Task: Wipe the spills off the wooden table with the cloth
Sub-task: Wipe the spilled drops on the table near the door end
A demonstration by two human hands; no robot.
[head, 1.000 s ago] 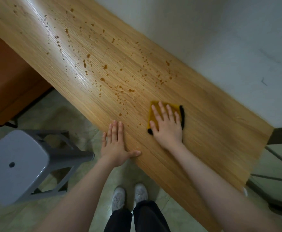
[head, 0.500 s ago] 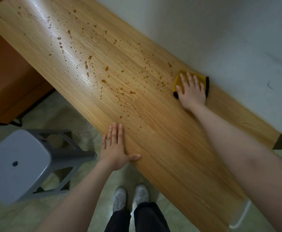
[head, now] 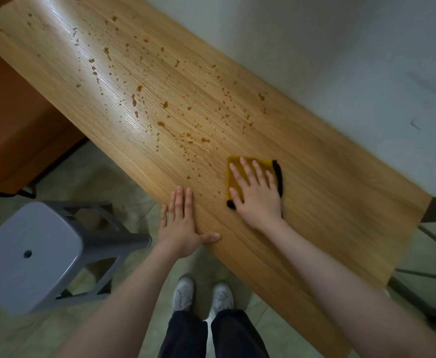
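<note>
right hand [head: 257, 195] flat on cloth [head: 233, 177], fingers spread, pressing it onto table [head: 341, 202] near front edge. cloth yellow with black trim, lying just right of spills [head: 160, 104]. brown drops scattered across left and middle of table. left hand [head: 183, 226] flat, fingers together, resting on front edge. grey stool [head: 30, 254] on floor at left.

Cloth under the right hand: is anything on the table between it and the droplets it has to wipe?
Nothing visible. The right hand presses the cloth flat on the wooden table; the brown droplets begin just up-left of it over bare wood. The left hand rests at the near edge, beside that path.
</note>
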